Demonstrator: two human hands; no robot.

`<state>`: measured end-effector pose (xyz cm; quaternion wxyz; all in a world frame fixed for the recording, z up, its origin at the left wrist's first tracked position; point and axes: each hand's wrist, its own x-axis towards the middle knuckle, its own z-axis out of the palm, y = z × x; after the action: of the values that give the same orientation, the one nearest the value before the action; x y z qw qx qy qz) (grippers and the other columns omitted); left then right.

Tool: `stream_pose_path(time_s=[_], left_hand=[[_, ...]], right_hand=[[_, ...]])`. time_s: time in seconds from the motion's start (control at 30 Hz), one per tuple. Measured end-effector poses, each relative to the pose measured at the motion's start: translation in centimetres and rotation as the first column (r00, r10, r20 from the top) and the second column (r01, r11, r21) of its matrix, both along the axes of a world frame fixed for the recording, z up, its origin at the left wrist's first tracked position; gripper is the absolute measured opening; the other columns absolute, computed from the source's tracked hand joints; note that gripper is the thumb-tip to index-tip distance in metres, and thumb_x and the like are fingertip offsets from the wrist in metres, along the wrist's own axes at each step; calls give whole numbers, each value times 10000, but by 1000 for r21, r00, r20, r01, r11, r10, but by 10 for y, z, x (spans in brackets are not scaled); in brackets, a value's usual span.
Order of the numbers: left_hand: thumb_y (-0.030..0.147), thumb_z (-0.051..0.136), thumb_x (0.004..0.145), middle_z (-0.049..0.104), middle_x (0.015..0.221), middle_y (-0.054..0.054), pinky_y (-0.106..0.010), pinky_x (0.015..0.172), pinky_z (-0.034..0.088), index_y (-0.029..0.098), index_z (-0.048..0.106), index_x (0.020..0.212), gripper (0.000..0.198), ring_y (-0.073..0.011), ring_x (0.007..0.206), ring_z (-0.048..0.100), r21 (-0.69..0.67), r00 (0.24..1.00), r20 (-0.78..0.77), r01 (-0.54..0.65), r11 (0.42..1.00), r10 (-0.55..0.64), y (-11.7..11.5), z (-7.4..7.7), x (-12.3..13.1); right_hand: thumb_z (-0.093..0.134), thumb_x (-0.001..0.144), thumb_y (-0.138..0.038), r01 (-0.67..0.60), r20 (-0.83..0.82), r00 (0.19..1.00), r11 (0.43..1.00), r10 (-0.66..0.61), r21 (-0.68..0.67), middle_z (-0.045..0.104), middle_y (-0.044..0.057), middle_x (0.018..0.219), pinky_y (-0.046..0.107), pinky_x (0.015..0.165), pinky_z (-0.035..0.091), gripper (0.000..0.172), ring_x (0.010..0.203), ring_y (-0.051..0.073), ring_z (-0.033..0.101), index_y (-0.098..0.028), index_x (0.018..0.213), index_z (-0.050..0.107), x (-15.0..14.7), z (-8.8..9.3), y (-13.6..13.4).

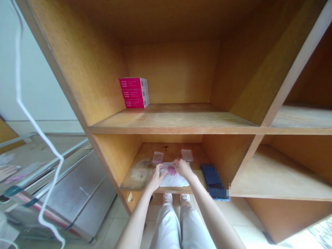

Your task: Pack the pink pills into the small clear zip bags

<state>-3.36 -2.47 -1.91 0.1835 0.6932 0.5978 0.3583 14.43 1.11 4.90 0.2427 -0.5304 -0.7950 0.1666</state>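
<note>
A small heap of pink beads [172,170] lies on a white sheet [174,182] on the lower shelf. My left hand [156,178] rests at the sheet's left edge, thumb and forefinger apart, with nothing visible held. Just right of the beads is my right hand [183,168], fingers curled together; whatever they may pinch is too small to tell. Behind my left hand lies a small clear bag [158,157] with pink beads inside. A second clear bag [187,155], with no beads visible in it, lies behind my right hand.
A dark phone-like slab [213,181] lies at right, overhanging the shelf's front edge. Pink boxes [134,93] are stacked on the upper shelf [181,117]. At left, a white cable [46,138] hangs before a metal-framed table [80,193], where another person's hand [8,172] seems to rest.
</note>
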Motion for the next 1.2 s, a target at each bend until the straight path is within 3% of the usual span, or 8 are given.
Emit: stream_pose_path(time_s=[0.2,0.4,0.8,1.2], left_hand=[[455,397,804,533,1160,-99,-372,945,335,203,360,1165,441,-200,1087,484,20,1000,3,7,1000,-7,-2,-1,-1],[443,404,803,536,1160,-90,-364,960,325,210,367,1153,422,-188,1093,487,21,1000,-1,10,1000,-10,-3,2,0],[443,405,801,538,1162,-90,-354,956,330,210,370,1141,413,-187,1094,489,8,1000,4,4,1000,-4,-4,6,2],[461,398,799,543,1148,-92,-345,935,343,207,370,1147,431,-192,1076,494,15,1000,-6,8,1000,-8,-3,3,0]], right_hand=[[439,778,-139,160,180,971,987,-158,5,661,116,791,213,589,379,193,727,176,619,-142,781,632,16,-27,8],[408,795,-146,187,193,965,982,-177,-34,660,152,777,235,593,409,242,712,196,633,-124,775,648,21,-42,11],[479,748,-137,120,180,977,993,-118,2,676,127,763,230,614,411,188,722,197,634,-151,714,664,22,-43,5],[486,769,-162,97,114,989,995,-98,11,671,116,824,220,672,399,194,789,189,619,-154,772,680,22,-44,-1]])
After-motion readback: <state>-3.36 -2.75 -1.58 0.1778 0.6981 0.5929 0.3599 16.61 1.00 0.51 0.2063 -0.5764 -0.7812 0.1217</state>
